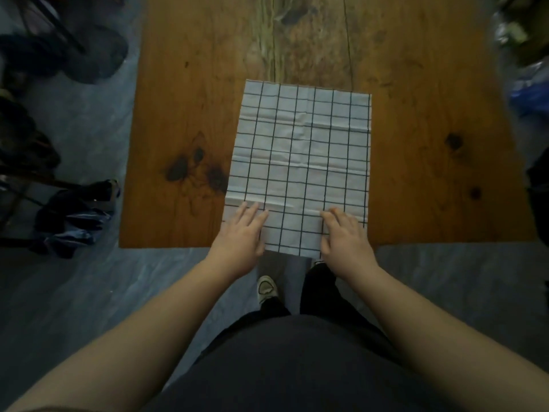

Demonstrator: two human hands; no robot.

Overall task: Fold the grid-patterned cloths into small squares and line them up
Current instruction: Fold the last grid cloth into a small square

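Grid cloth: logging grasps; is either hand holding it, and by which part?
Left hand lies flat on the grid cloth at its near left corner. Right hand rests at the near right, fingers bent; whether it pinches cannot be told.

free: table (430,99) surface beside and beyond cloth (300,150) | blocked: dark clutter (74,215) on floor, left

Light is dim and even, with no glare and only faint, soft shadow. The white cloth with a black grid (300,150) is the brightest, sharpest area, and the grain of the orange-brown wooden table (184,114) is clear at the centre. Towards the borders the wide lens bends lines, and the dark floor clutter (74,215) and blue bundle (528,93) blur.
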